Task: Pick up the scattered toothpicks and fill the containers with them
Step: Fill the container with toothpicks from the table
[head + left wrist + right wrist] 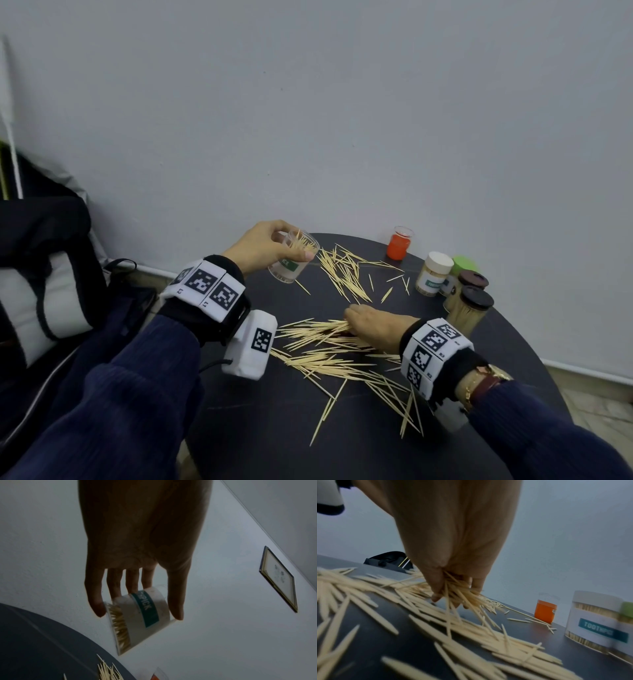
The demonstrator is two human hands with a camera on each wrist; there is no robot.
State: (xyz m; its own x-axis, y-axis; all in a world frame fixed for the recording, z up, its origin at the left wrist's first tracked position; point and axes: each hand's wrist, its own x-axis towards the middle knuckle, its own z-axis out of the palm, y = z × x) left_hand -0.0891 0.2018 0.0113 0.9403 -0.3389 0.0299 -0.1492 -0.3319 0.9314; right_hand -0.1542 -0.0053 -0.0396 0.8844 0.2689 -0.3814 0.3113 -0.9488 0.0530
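Pale wooden toothpicks (342, 356) lie scattered over a dark round table (260, 418), with a second heap (342, 270) farther back. My left hand (263, 250) holds a clear open container (294, 260) with a green label above the table's far left edge; some toothpicks stand inside it. In the left wrist view the fingers wrap this container (144, 616). My right hand (370, 325) is down on the near heap, its fingers pinching a bunch of toothpicks (464, 596) that still touch the table.
At the back right stand a clear jar with orange contents (399, 244), a white-lidded toothpick container (434, 274), a green-lidded one (464, 264) and two dark-lidded full ones (471, 308). A dark bag (44, 274) sits left of the table. The wall is close behind.
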